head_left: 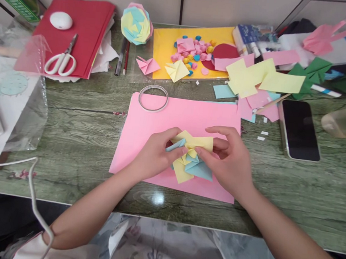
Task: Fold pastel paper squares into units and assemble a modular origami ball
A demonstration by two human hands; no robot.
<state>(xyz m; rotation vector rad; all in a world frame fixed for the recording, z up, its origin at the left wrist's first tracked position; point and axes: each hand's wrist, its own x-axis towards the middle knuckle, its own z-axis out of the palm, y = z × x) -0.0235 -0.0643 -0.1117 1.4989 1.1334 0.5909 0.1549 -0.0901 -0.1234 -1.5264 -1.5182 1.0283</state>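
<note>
Both hands hold a yellow and light-blue folded-paper piece (201, 169) over a stack of pink paper (149, 123). My left hand (159, 150) pinches its left side between thumb and fingers, at a light-blue flap. On the opposite side, my right hand (230, 162) presses its thumb near the middle of the piece, the fingers curled behind the yellow edge. Some fingertips are hidden behind the paper. A roll of clear tape (152, 110) lies flat on the top left of the pink stack.
White-handled scissors (63, 59) rest on a red folder (91, 23) at the back left. A folded-paper ball (136, 25) stands at the back. Yellow paper pieces (245, 77) lie back right, near a phone (301, 129). A white cable (32, 182) hangs over the front left edge.
</note>
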